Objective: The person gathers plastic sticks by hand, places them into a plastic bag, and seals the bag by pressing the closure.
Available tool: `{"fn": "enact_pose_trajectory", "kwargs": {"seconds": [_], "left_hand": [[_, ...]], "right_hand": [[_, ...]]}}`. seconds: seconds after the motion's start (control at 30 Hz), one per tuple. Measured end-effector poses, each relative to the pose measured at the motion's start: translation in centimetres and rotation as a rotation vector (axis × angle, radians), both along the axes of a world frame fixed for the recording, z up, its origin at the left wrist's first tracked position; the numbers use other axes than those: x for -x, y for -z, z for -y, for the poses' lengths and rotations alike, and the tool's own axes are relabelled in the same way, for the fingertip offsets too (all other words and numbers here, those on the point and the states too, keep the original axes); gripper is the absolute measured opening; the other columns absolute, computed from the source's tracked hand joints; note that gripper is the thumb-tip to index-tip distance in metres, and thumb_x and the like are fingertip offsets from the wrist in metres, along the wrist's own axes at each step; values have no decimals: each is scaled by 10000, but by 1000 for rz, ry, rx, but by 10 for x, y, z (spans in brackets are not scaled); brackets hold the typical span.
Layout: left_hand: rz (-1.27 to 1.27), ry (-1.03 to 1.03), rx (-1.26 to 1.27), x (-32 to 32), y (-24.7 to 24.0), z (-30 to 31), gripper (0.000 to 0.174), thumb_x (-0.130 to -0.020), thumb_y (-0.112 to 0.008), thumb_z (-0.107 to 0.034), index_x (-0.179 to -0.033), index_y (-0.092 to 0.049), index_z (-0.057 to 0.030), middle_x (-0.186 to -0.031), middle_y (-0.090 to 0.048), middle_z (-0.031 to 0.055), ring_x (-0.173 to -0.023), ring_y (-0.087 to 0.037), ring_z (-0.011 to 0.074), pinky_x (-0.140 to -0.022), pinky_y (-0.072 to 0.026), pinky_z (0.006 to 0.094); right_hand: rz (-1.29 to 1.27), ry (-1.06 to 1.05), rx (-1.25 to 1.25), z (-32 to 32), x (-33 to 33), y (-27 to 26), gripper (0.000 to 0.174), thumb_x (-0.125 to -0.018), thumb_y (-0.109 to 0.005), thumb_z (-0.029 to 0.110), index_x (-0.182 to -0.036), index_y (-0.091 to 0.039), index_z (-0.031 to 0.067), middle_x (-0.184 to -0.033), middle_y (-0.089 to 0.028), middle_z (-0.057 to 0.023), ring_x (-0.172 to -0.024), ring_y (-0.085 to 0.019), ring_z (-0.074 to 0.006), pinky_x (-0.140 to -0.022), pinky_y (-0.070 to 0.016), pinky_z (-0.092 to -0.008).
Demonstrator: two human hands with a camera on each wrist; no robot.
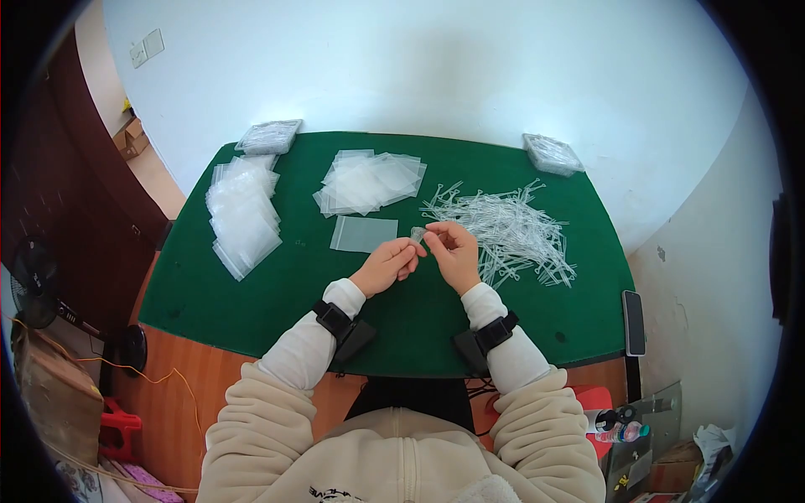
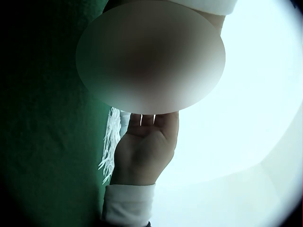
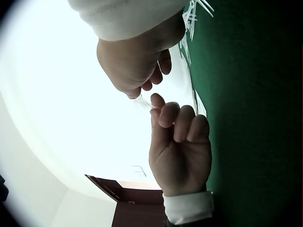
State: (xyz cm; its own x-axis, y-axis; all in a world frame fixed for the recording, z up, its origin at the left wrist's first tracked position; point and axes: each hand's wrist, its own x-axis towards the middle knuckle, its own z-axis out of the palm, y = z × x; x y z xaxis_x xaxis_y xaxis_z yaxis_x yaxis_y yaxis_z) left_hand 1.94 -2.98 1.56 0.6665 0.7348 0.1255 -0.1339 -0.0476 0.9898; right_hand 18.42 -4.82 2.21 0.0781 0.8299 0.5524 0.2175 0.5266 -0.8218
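Observation:
Over the middle of the green table, my left hand and right hand meet at a small bundle of thin clear plastic sticks. In the right wrist view, the left hand has curled fingers and pinches one end of the sticks between thumb and forefinger. The right hand grips the other end with its fingertips. A loose pile of similar sticks, some with small looped ends, lies just right of the right hand. One flat clear zip bag lies beyond the left hand.
More zip bags form a heap at the back middle and a fanned stack at the left. Filled clear packs stand at the back left and back right corners. A phone lies at the right edge.

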Motion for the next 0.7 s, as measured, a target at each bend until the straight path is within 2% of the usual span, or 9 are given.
{"fn": "enact_pose_trajectory", "kwargs": {"seconds": [0.1,0.2,0.33,0.63,0.7], "left_hand": [[3,35,58,-1,-4,3,235,-921,-391,-212,-999,-517,-30,-689,-435,-14,-546,-348,56,-506,-310,195],[31,46,111,0,-8,5,242,-922,-392,-217,-1012,-515,-28,-691,-433,-17,-538,-333,53,-503,-297,191],[62,51,172,0,-8,5,252,-925,-393,-223,-1030,-511,-27,-694,-430,-20,-529,-310,48,-495,-276,186],[91,43,227,0,-8,5,253,-934,-386,-230,-1023,-510,-29,-685,-419,-28,-522,-289,35,-473,-250,174],[79,11,224,0,-7,4,251,-934,-387,-231,-1019,-510,-29,-682,-419,-29,-520,-290,34,-470,-250,174]], "right_hand": [[-105,-38,85,0,-1,1,100,-781,-606,51,-871,-594,8,-759,-584,-8,-635,-531,-63,-561,-438,-206],[-222,-169,186,1,0,-1,94,-816,-578,67,-883,-581,1,-762,-578,0,-664,-532,-61,-584,-440,-203],[-266,-198,203,1,0,-1,100,-823,-569,79,-896,-575,10,-751,-573,1,-667,-528,-62,-584,-434,-198],[-232,-170,209,-2,-2,2,65,-830,-551,76,-848,-574,18,-745,-571,1,-642,-513,-46,-560,-420,-182],[-209,-100,224,-4,-4,3,80,-807,-577,96,-832,-580,21,-736,-578,-19,-653,-531,-86,-589,-434,-221]]}}
